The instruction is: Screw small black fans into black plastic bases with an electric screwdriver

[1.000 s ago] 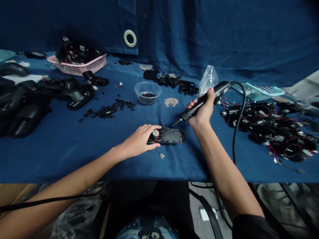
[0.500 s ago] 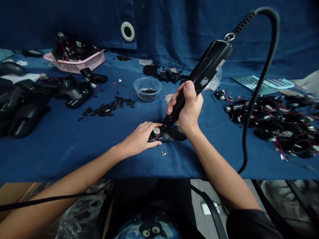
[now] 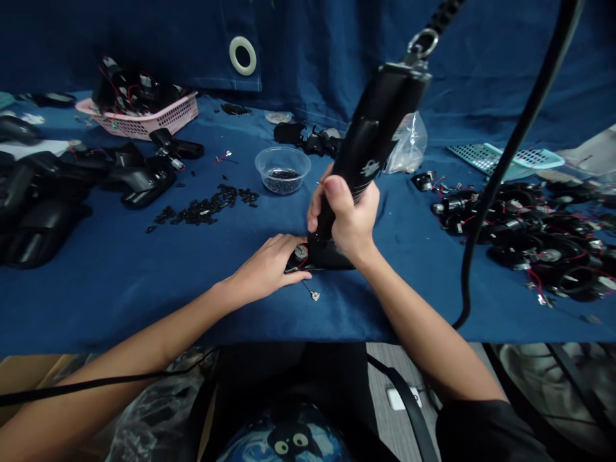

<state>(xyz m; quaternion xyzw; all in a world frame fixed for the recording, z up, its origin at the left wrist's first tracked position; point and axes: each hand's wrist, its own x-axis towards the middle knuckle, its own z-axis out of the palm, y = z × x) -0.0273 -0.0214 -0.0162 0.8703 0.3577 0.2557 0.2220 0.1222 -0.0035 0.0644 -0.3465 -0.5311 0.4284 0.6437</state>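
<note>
My right hand [image 3: 349, 208] is wrapped round a black electric screwdriver [image 3: 380, 122], which slants down to the left with a cable at its top. Its lower end meets a black plastic housing [image 3: 332, 256] lying on the blue cloth; the exact tip is hidden. My left hand [image 3: 272, 266] grips the left end of that housing between thumb and fingers. Between them shows a round silver motor [image 3: 301, 253] with a red wire. A small connector [image 3: 315, 296] on a thin wire lies just in front of the housing.
A clear bowl of small dark screws [image 3: 282, 168] stands behind the hands, with small black parts [image 3: 209, 206] to its left. Black housings and a pink basket [image 3: 144, 123] are at left; wired black parts [image 3: 543, 237] lie at right.
The screwdriver has become more upright and shifted left with my right hand, and its cable has swung. My left hand keeps its hold on the housing. The view has shifted slightly.
</note>
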